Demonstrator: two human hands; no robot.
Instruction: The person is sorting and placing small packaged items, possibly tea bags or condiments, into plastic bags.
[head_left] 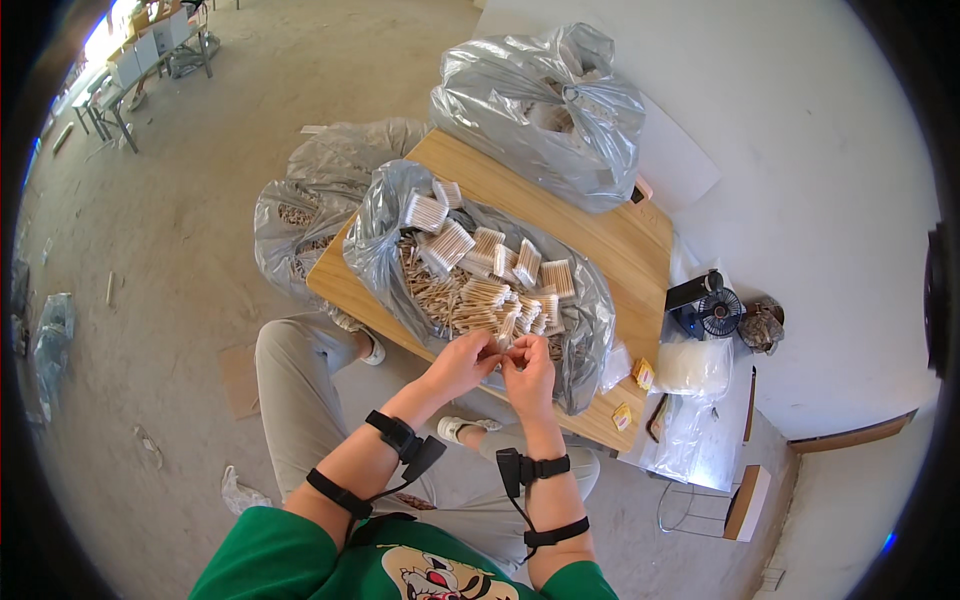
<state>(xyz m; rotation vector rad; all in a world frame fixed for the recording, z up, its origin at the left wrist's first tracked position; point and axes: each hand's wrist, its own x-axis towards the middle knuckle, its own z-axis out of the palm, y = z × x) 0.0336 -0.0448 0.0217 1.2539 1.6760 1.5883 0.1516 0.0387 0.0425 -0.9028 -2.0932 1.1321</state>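
My left hand (pixel 464 364) and my right hand (pixel 529 372) meet at the near side of a large open grey plastic bag (pixel 594 330) on the table. Fingers of both are pinched together at the near end of a small clear packet of cotton swabs (pixel 507 328). My fingertips partly cover this packet. Loose cotton swabs (pixel 428 288) with wooden sticks fill the grey bag just beyond my hands. Several filled packets (pixel 449 244) lie on top of them, mostly toward the far side.
The wooden table (pixel 630 255) also carries a tied grey bag (pixel 500 120) at its far end. More bags of swabs (pixel 300 215) stand on the floor at left. To the right are a small fan (pixel 719 312), a stack of clear plastic bags (pixel 695 368) and small yellow packs (pixel 643 374).
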